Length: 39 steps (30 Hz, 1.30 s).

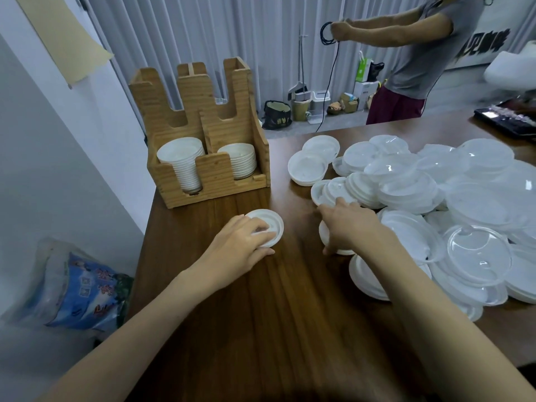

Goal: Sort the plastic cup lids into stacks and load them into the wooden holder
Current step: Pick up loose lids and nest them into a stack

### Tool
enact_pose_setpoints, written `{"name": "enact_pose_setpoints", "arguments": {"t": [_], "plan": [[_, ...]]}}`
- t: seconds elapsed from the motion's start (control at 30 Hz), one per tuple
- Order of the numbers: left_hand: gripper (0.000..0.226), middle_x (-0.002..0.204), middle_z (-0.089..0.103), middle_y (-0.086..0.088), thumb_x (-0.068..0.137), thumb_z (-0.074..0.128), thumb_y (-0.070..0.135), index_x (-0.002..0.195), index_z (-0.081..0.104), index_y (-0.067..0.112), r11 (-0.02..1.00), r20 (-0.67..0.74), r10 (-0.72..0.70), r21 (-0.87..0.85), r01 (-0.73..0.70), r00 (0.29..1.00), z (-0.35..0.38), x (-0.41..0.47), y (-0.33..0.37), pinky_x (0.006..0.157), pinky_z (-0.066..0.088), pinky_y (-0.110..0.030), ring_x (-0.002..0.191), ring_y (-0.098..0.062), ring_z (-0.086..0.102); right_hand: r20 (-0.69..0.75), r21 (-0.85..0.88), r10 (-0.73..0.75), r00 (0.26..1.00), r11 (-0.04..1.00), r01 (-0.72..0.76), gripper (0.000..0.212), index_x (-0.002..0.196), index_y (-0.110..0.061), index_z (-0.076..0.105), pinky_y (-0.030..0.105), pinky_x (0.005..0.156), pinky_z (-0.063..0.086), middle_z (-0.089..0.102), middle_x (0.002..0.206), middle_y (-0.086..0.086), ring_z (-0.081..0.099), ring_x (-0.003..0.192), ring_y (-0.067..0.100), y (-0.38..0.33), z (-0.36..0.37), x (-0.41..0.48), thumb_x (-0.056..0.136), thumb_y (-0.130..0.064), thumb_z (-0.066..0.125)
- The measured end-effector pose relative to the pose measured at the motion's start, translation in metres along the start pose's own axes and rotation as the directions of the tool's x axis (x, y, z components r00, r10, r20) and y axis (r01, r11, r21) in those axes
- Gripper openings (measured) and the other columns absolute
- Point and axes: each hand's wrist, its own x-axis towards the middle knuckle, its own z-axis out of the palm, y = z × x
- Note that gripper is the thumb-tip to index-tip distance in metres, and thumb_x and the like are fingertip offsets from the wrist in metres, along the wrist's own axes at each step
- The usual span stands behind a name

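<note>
The light tan boxy wooden holder (216,172) at 11 o'clock has stripy lines. The dark brown wooden table (261,314) is streaky. The round plastic lids (406,192) at 3 o'clock are white or see-through. The crinkly plastic bag (84,294) at 8 o'clock is blue.

The dark table (290,314) bears the wooden holder (214,177), a small lid stack (275,223) and a lid heap (435,192).
</note>
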Motion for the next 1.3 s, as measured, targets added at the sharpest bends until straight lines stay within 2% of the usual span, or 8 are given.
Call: {"name": "enact_pose_setpoints", "arguments": {"t": [0.23, 0.37, 0.5, 0.63, 0.83, 1.0, 1.13, 1.3], "plan": [[0.058, 0.119, 0.060, -0.001, 0.087, 0.047, 0.054, 0.125, 0.059, 0.012, 0.986, -0.009, -0.149, -0.077, 0.148, 0.989, -0.009, 0.003, 0.008, 0.103, 0.034, -0.033, 0.111, -0.016, 0.049, -0.321, 0.401, -0.137, 0.937, 0.877, 0.265, 0.080, 0.140, -0.020, 0.036, 0.030, 0.089, 0.040, 0.046, 0.135, 0.007, 0.045, 0.122, 0.023, 0.002, -0.006, 0.001, 0.074, -0.039, 0.077], [0.065, 0.135, 0.049, 0.001, 0.086, 0.050, 0.055, 0.138, 0.044, 0.017, 0.936, -0.093, -0.262, -0.268, 0.229, 0.961, -0.019, 0.007, 0.017, 0.103, 0.035, -0.026, 0.124, -0.012, 0.041, -0.286, 0.877, -0.144, 0.947, 0.360, 0.320, 0.058, 0.128, -0.024, 0.050, 0.033, 0.091, 0.049, 0.054, 0.125, -0.003, 0.055, 0.114, 0.015, -0.013, -0.016, -0.002, 0.078, -0.044, 0.071], [0.062, 0.141, 0.041, -0.003, 0.085, 0.054, 0.054, 0.135, 0.048, 0.018, 0.969, -0.183, -0.202, -0.180, 0.169, 0.962, -0.024, 0.007, 0.019, 0.109, 0.028, -0.033, 0.131, -0.017, 0.034, -0.041, 0.986, -0.348, 0.936, -0.163, -0.017, 0.047, 0.118, -0.004, 0.059, 0.037, 0.081, 0.052, 0.063, 0.110, 0.022, 0.063, 0.094, 0.025, -0.025, -0.012, 0.006, 0.092, -0.042, 0.052], [0.044, 0.133, 0.047, -0.006, 0.090, 0.053, 0.043, 0.120, 0.063, 0.013, 0.991, -0.241, -0.114, -0.093, 0.094, 0.964, -0.019, 0.002, 0.017, 0.112, 0.024, -0.047, 0.127, -0.020, 0.039, -0.020, 0.916, -0.525, 0.851, -0.350, -0.194, 0.041, 0.107, -0.004, 0.057, 0.034, 0.067, 0.053, 0.064, 0.098, 0.017, 0.063, 0.083, 0.022, -0.030, -0.008, 0.010, 0.098, -0.037, 0.033], [0.030, 0.117, 0.063, -0.013, 0.095, 0.049, 0.022, 0.104, 0.071, 0.004, 0.999, -0.289, -0.003, 0.051, 0.018, 0.957, -0.021, -0.004, 0.014, 0.109, 0.030, -0.044, 0.114, -0.020, 0.053, 0.014, 0.958, -0.300, 0.954, -0.269, -0.098, 0.046, 0.114, -0.003, 0.059, 0.040, 0.079, 0.056, 0.068, 0.108, 0.019, 0.068, 0.094, 0.028, -0.039, 0.003, 0.025, 0.101, -0.042, 0.037], [0.032, 0.109, 0.069, -0.010, 0.095, 0.045, 0.019, 0.099, 0.072, 0.002, 0.983, -0.291, -0.099, 0.120, 0.139, 0.951, -0.027, -0.009, 0.000, 0.109, 0.031, -0.038, 0.106, -0.019, 0.060, -0.249, 0.947, 0.118, 0.961, 0.237, 0.217, 0.031, 0.095, 0.008, 0.064, 0.022, 0.052, 0.049, 0.060, 0.073, 0.015, 0.056, 0.060, 0.018, -0.037, 0.016, 0.031, 0.096, -0.019, 0.048], [0.030, 0.108, 0.070, -0.006, 0.093, 0.047, 0.021, 0.102, 0.073, 0.008, 0.985, -0.136, -0.039, 0.159, 0.061, 0.990, -0.022, -0.012, 0.001, 0.103, 0.041, -0.038, 0.105, -0.016, 0.063, -0.351, 0.845, 0.103, 0.931, 0.463, 0.267, 0.024, 0.074, 0.011, 0.063, 0.033, 0.052, 0.052, 0.063, 0.059, 0.018, 0.060, 0.049, 0.029, -0.037, 0.024, 0.032, 0.085, -0.005, 0.048], [0.025, 0.102, 0.070, -0.004, 0.091, 0.049, 0.018, 0.094, 0.073, 0.009, 0.986, -0.110, -0.019, 0.164, 0.037, 0.994, -0.014, -0.010, 0.011, 0.100, 0.040, -0.033, 0.099, -0.015, 0.064, -0.290, 0.835, 0.027, 0.957, 0.496, 0.239, 0.018, 0.086, 0.005, 0.070, 0.030, 0.051, 0.055, 0.070, 0.073, 0.017, 0.065, 0.047, 0.020, -0.047, 0.031, 0.039, 0.086, -0.006, 0.056]]}}
